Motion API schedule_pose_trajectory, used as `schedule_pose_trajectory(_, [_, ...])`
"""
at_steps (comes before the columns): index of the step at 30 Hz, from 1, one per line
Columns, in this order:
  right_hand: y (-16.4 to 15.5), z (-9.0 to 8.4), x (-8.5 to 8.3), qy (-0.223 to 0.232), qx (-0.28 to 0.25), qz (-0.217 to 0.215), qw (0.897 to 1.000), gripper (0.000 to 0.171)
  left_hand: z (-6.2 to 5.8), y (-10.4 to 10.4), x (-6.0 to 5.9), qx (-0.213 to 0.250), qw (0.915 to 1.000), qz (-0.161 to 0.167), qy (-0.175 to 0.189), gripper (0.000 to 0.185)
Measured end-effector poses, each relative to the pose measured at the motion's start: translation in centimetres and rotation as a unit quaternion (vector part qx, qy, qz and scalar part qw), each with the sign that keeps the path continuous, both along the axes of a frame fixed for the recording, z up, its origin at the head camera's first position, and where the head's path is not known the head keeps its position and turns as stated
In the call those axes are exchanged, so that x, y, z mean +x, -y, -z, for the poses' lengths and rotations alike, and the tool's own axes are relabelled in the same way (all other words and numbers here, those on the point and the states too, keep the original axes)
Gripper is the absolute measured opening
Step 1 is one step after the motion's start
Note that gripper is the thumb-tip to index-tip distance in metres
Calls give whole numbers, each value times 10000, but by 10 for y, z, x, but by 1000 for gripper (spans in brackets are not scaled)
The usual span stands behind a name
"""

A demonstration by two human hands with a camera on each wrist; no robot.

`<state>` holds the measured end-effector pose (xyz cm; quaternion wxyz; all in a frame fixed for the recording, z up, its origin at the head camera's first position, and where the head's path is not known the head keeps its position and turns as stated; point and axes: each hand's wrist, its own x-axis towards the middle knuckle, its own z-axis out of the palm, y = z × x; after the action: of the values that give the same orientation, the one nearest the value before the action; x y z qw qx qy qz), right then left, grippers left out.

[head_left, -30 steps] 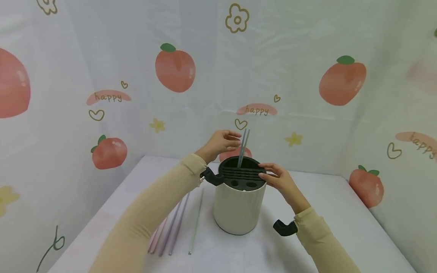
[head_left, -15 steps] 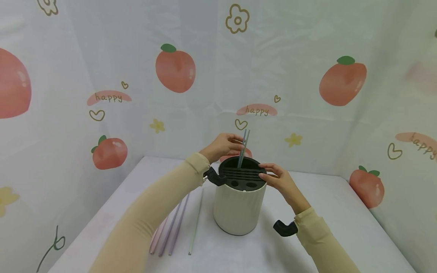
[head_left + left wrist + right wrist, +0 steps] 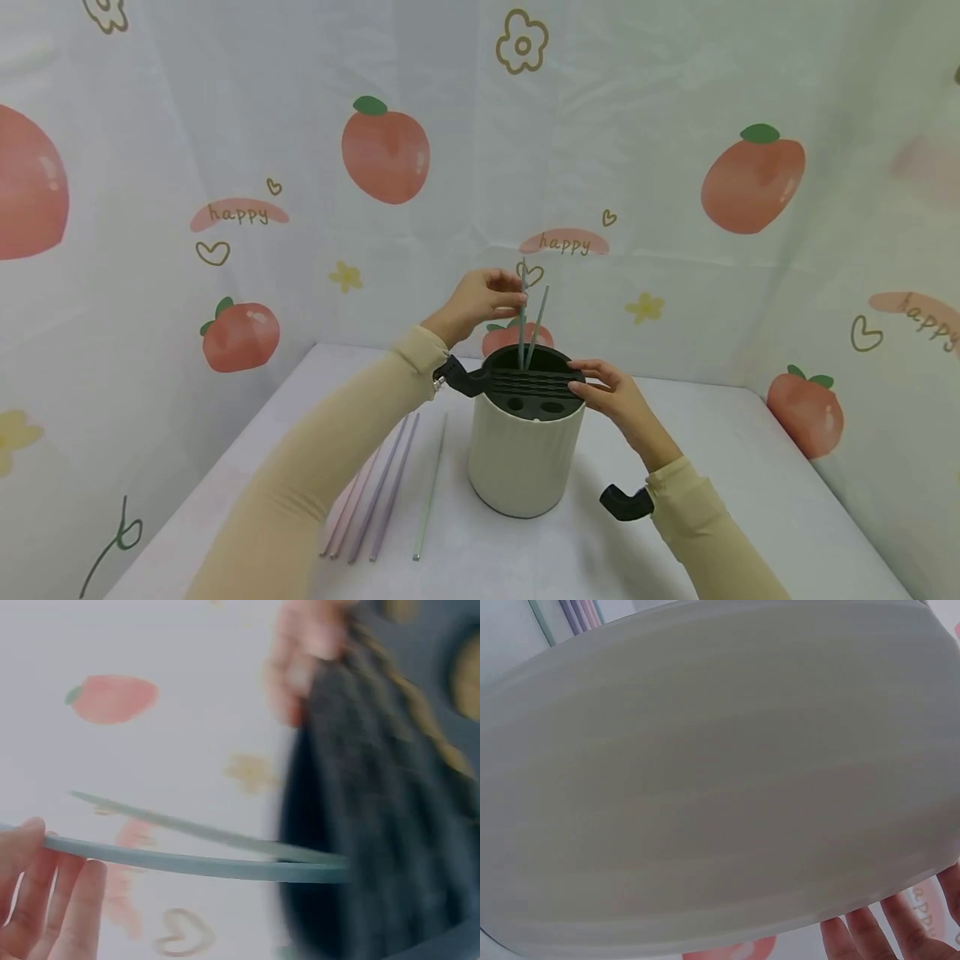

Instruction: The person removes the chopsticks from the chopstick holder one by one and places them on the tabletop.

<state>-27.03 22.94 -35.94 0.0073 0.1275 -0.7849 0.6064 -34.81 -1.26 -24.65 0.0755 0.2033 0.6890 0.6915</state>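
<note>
A person in beige sleeves stands at a white table (image 3: 697,425) in front of a backdrop printed with peaches. In the middle of the table is a cream, ribbed utensil holder (image 3: 527,454) with a black slotted lid (image 3: 534,385). The left hand (image 3: 480,302) is raised above the holder's far side and pinches the upper end of a grey-blue chopstick (image 3: 522,321) between thumb and fingertips; the stick's lower end sits inside the large opening at the back of the lid. A second matching chopstick (image 3: 537,327) leans beside it in the same opening, free of the hand. The right hand (image 3: 611,396) rests on the holder's right rim, fingers lightly curved against the lid, steadying it. On the table to the left of the holder lie more chopsticks (image 3: 382,487), pink, purple and pale green, side by side. The step in hand looks like handling one stick at the holder's opening; the next move seems to call for a straight, careful path so the stick clears the lid's edge without tipping its neighbour.
</note>
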Motion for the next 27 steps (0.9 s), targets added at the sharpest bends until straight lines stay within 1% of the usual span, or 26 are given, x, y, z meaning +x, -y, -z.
schedule_pose_trajectory(2, [0, 0, 0, 16, 3, 10, 10000, 48, -14, 9, 3, 381, 9990, -54, -210, 23])
schedule_pose_trajectory(4, [0, -1, 1, 25, -2, 15, 10000, 48, -30, 20, 6, 818, 9957, -126, -404, 18])
schedule_pose_trajectory(7, [0, -1, 1, 37, -5, 18, 10000, 48, -52, 40, 11, 1479, 9862, -281, -693, 15])
schedule_pose_trajectory(8, [0, -1, 2, 37, -6, 14, 10000, 48, -58, 47, 12, 1630, 9827, -357, -798, 15])
schedule_pose_trajectory(10, [0, -1, 2, 38, -8, 9, 10000, 48, -66, 63, 13, 1891, 9761, -528, -933, 16])
schedule_pose_trajectory(12, [1, -1, 2, 36, -2, -3, 10000, 48, -69, 78, 14, 2043, 9714, -753, -952, 17])
schedule_pose_trajectory(13, [1, -2, 2, 34, 3, -1, 10000, 48, -68, 86, 13, 2076, 9701, -847, -929, 19])
schedule_pose_trajectory(14, [1, -2, 3, 34, 5, -4, 10000, 48, -66, 93, 13, 2074, 9695, -944, -903, 21])
schedule_pose_trajectory(16, [1, -3, 3, 34, 7, -6, 10000, 48, -57, 108, 11, 2061, 9691, -1124, -762, 25])
schedule_pose_trajectory(19, [1, -3, 4, 42, 10, 8, 10000, 48, -36, 130, 7, 1696, 9751, -1299, -602, 28])
schedule_pose_trajectory(22, [1, -4, 4, 65, 5, 14, 10000, 48, -7, 152, 3, 990, 9838, -1430, -441, 30])
schedule_pose_trajectory(24, [1, -4, 4, 84, 11, 27, 10000, 49, 14, 166, 0, 427, 9874, -1486, -324, 34])
schedule_pose_trajectory(27, [2, -3, 4, 102, 13, 40, 9999, 49, 47, 185, -3, -416, 9869, -1559, -49, 43])
